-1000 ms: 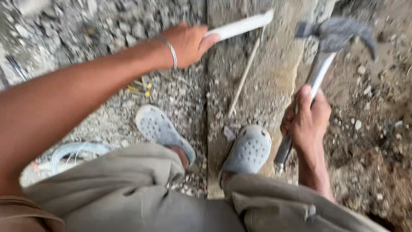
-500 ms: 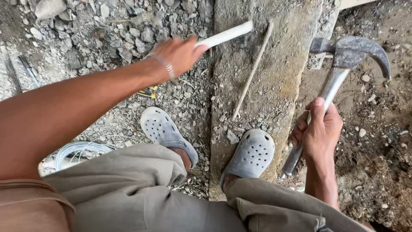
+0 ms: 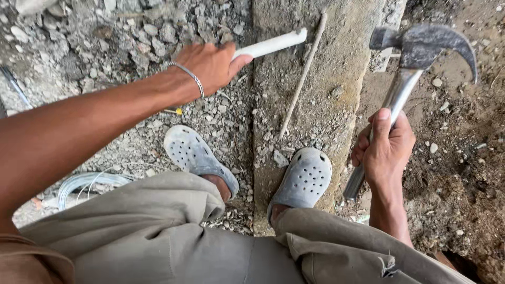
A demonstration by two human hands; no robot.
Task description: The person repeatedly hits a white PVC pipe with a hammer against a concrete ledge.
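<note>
left hand [image 3: 210,66]: fingers wrapped tight around one end of a white pipe [image 3: 273,43], metal bracelet [image 3: 190,77] on the wrist; the arm reaches forward over loose gravel [image 3: 105,47]

white pipe: short, pale, round; its free end lies over the near edge of a concrete slab [image 3: 336,79], just beside a thin rod [image 3: 302,79]

thin rod: long, slim, rust-brown, lying lengthwise and slightly slanted on the slab

right hand [image 3: 386,150]: fist clenched around the metal handle of a claw hammer [image 3: 405,79], thumb laid along the shaft; hammer held head-up, claw curving to the right, above the slab's right edge and the dirt [image 3: 457,158]

concrete slab: rough, grey-tan strip running away from the person, gravel to its left, dark soil to its right

grey perforated clogs: left clog [image 3: 197,155] on the gravel, right clog [image 3: 305,179] on the near end of the slab

coil of wire [image 3: 87,184]: pale, on the ground at lower left, partly hidden by khaki trousers [image 3: 158,236]

small yellow-tipped item [image 3: 176,111]: among the stones under the left forearm, too small to tell what it is
</note>
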